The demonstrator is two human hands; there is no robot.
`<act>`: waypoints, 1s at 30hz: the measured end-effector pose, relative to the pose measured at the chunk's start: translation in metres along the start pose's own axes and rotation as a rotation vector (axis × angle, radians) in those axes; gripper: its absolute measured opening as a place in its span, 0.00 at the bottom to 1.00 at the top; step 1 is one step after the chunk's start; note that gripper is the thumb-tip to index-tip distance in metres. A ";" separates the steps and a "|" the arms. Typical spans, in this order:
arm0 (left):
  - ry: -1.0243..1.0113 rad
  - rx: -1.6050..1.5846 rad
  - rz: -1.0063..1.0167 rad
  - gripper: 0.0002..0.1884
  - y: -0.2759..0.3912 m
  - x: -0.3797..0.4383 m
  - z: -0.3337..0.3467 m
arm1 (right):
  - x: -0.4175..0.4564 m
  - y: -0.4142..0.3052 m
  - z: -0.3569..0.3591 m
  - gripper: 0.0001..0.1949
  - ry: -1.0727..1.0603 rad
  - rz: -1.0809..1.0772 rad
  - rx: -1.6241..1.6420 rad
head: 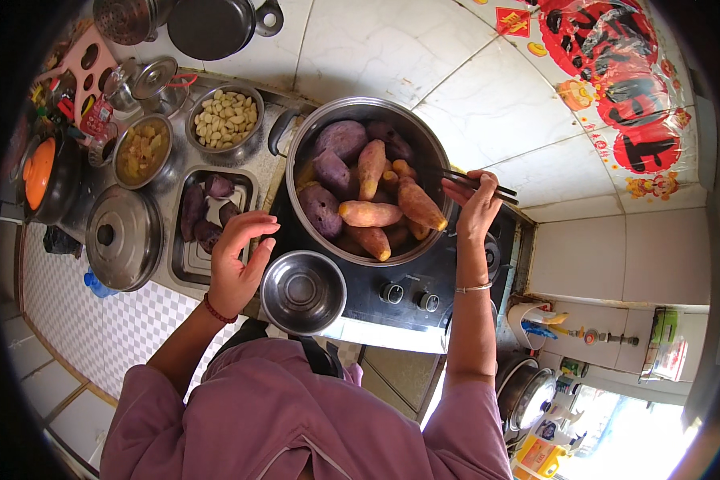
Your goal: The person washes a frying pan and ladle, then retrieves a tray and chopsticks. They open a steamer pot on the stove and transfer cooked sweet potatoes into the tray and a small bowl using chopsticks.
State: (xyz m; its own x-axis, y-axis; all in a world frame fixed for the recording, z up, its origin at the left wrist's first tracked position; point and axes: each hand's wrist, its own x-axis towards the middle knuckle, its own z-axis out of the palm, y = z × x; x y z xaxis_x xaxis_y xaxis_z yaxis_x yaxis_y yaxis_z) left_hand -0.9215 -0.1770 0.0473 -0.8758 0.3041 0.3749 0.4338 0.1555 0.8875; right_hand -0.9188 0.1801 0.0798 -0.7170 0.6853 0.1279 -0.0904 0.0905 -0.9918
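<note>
My right hand (pixel 477 201) grips a pair of dark chopsticks (pixel 498 191) at the right rim of a large steel pot (pixel 297 210) on the stove. Inside the pot are several orange-fleshed sweet potatoes (pixel 369 214) and several purple ones (pixel 340 141). My left hand (pixel 243 255) is raised with thumb and fingers apart and nothing between them. It hovers over the right edge of a rectangular steel tray (pixel 186 277), where several purple sweet potato pieces (pixel 193 211) lie. A small steel bowl (pixel 303 292) stands between my left hand and the stove knobs.
Behind the tray are a bowl of peeled garlic cloves (pixel 226 118) and a bowl of yellowish food in liquid (pixel 143 150). A round pot lid (pixel 122 237) lies left of the tray. The tiled wall (pixel 456 90) rises behind the pot. Stove knobs (pixel 391 292) face me.
</note>
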 end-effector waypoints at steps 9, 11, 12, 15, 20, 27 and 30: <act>-0.014 0.023 0.017 0.12 0.001 0.001 0.005 | -0.008 -0.011 0.002 0.17 0.031 -0.032 -0.010; -0.016 0.016 0.013 0.12 0.001 0.001 0.007 | -0.009 -0.011 0.001 0.17 0.024 -0.046 -0.016; -0.018 0.013 0.015 0.11 0.000 0.002 0.007 | -0.008 -0.011 0.002 0.17 0.019 -0.053 -0.018; -0.023 0.014 0.017 0.11 0.001 0.002 0.007 | -0.010 -0.016 0.001 0.17 -0.034 -0.041 -0.060; -0.002 0.036 0.030 0.10 0.001 0.004 0.002 | -0.010 -0.056 -0.005 0.18 -0.091 -0.103 -0.204; 0.015 0.034 0.028 0.10 0.002 0.004 -0.003 | 0.023 -0.076 0.007 0.19 -0.443 0.023 -0.200; 0.024 0.040 0.025 0.10 0.000 0.001 -0.006 | 0.030 -0.067 0.018 0.19 -0.435 0.057 -0.229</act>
State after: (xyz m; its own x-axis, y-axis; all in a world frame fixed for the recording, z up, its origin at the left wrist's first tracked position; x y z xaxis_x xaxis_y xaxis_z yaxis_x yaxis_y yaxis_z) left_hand -0.9238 -0.1820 0.0490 -0.8690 0.2861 0.4038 0.4636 0.1851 0.8665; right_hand -0.9468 0.1813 0.1502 -0.9430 0.3327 0.0118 0.0766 0.2515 -0.9648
